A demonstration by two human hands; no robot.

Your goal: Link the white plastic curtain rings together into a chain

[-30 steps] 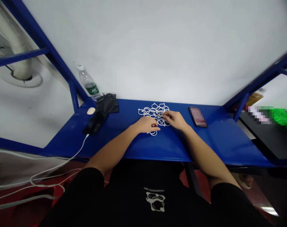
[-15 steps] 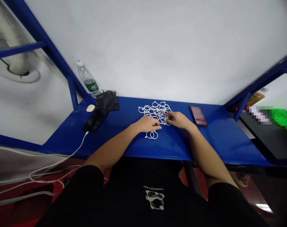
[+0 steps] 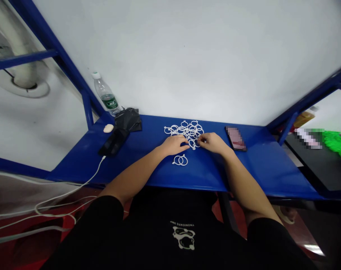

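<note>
A loose heap of several white plastic rings (image 3: 184, 129) lies on the blue table (image 3: 148, 165) near the wall. My left hand (image 3: 174, 145) and my right hand (image 3: 212, 142) meet at the heap's near edge, both with curled fingers pinched on one white ring (image 3: 192, 144) between them. Two joined white rings (image 3: 180, 160) lie apart on the table, just in front of my left hand.
A phone (image 3: 235, 138) lies right of my right hand. At the left are a dark phone on a white cable (image 3: 113, 142), a black pouch (image 3: 128, 119), a small cream object (image 3: 108, 128) and a water bottle (image 3: 105, 95). Green items (image 3: 337, 141) sit on the neighbouring bench.
My left hand has lifted off the two joined rings and moved back toward the heap. The pair now lies uncovered on the table. My right hand stayed at the heap's edge.
</note>
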